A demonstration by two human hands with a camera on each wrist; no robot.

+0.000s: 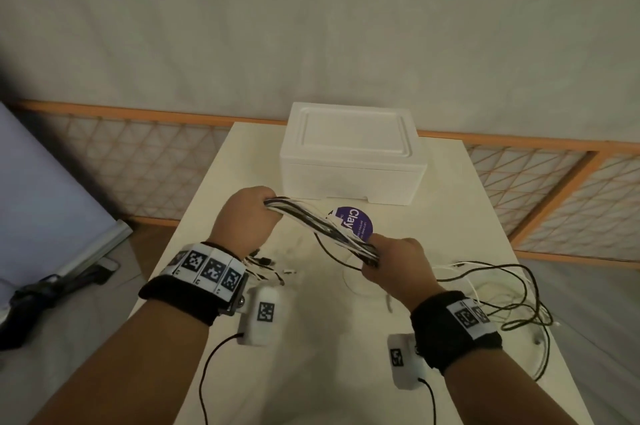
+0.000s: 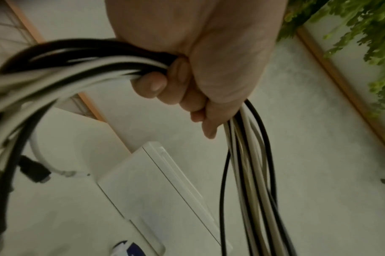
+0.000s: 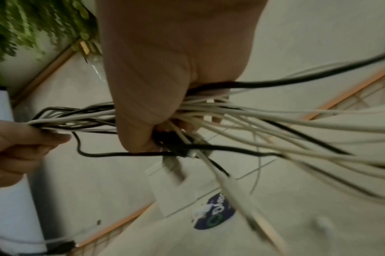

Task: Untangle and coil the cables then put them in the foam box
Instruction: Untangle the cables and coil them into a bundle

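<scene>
Both hands hold one bundle of black and white cables (image 1: 322, 227) above the white table (image 1: 450, 210). On the left side, the left hand (image 1: 247, 216) is clenched around the bundle: in the left wrist view its fingers (image 2: 152, 84) are curled tight over the cables, which enter the fist at one side and leave it at the other. From this hand the bundle runs down and to the right, fairly straight, to the right hand (image 1: 394, 263). The right hand also grasps the cables in a closed fist; in the right wrist view many white strands and some black ones spread out of the fist, and a plug end hangs under it, blurred. Loose cable ends lie on the table under the left wrist, and more loops (image 1: 502, 289) trail over the right part of the table, near its edge. The foam box (image 1: 353, 154) stands at the far side of the table with its lid on, apart from both hands. A round purple sticker (image 1: 356, 222) lies on the table between the box and the bundle.
</scene>
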